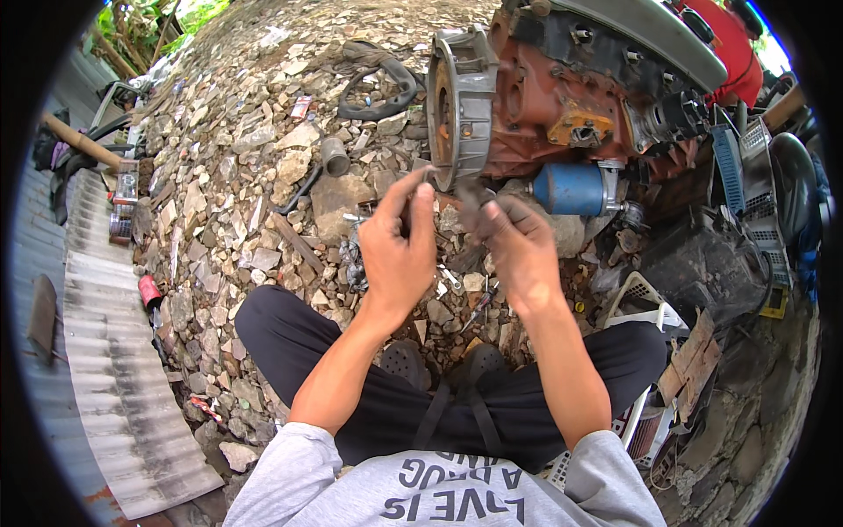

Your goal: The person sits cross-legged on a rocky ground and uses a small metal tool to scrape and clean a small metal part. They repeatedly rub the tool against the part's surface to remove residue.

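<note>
Dark rag-like piece, too blurred to identify exactly, is grasped between thumb and fingers of the right hand. Opposite, the left hand has its thumb and forefinger nearly together; I cannot tell whether they pinch anything. Just beyond stands a grey bell housing on a rust-red engine block, whose grey top cover the upper edge crops.

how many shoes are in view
2: one shoe is lower in the picture than the left hand, the other shoe just right of it, between the knees. The trousers partly cover both; more may be hidden.
</note>
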A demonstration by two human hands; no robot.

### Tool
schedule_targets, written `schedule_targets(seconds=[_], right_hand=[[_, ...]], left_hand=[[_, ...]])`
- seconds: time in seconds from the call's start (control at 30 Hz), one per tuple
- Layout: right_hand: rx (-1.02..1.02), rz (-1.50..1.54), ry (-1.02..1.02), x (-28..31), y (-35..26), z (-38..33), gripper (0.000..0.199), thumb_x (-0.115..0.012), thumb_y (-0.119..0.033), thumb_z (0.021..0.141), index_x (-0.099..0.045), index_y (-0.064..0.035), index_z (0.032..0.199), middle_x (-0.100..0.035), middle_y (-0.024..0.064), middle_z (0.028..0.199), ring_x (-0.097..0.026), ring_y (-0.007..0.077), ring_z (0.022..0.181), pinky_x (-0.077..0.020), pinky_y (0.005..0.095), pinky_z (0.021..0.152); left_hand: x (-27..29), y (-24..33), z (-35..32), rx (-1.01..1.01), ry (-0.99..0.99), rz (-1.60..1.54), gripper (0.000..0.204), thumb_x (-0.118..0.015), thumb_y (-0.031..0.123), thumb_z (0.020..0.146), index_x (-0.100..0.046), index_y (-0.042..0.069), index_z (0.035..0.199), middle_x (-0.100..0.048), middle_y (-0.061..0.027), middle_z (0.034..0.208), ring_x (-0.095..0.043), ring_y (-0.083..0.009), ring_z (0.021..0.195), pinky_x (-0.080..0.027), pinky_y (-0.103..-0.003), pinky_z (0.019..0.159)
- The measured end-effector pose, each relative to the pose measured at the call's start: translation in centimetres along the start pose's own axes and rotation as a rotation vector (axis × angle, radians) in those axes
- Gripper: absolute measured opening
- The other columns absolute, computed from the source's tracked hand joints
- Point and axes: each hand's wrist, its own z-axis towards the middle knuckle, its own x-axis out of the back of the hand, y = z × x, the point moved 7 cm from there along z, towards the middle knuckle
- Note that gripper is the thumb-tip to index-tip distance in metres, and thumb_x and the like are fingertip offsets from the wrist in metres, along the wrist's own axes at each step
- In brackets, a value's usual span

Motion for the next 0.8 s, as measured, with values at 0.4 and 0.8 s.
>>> schedule_targets(seconds=[0.4, 0.8], right_hand=[[-0.192, 0.067, 0.031, -1.1, 1.6, -1.4, 0.011, -0.058, -0.009, 0.096, -0.062, -0.0012, 0.102, -0.06, 0.0023, 0.086, -0.05, 0.009, 0.068, -0.0383, 0.0221, 0.06], [-0.177, 0.104, -0.016, -1.6, 2.7, -1.6, 0.014, -0.062, -0.012, 0.094, -0.063, 0.0004, 0.101, -0.059, 0.002, 0.08, -0.048, 0.0077, 0.063, -0.0374, 0.0215, 0.057]], left_hand=[[-3.2, -4.7, 0.1, 0.507, -0.164, -0.54, 0.029, -0.059, 0.022, 0.099, -0.067, -0.002, 0.114, -0.056, 0.0041, 0.066, -0.044, -0.0032, 0.053, -0.034, -0.02, 0.047], [-2.8, -4.7, 1.5, 0.406, -0.1, -0.423, 0.028, -0.058, 0.023, 0.099, -0.069, 0.0, 0.112, -0.05, 0.0061, 0.061, -0.039, -0.002, 0.052, -0.031, -0.022, 0.048]])
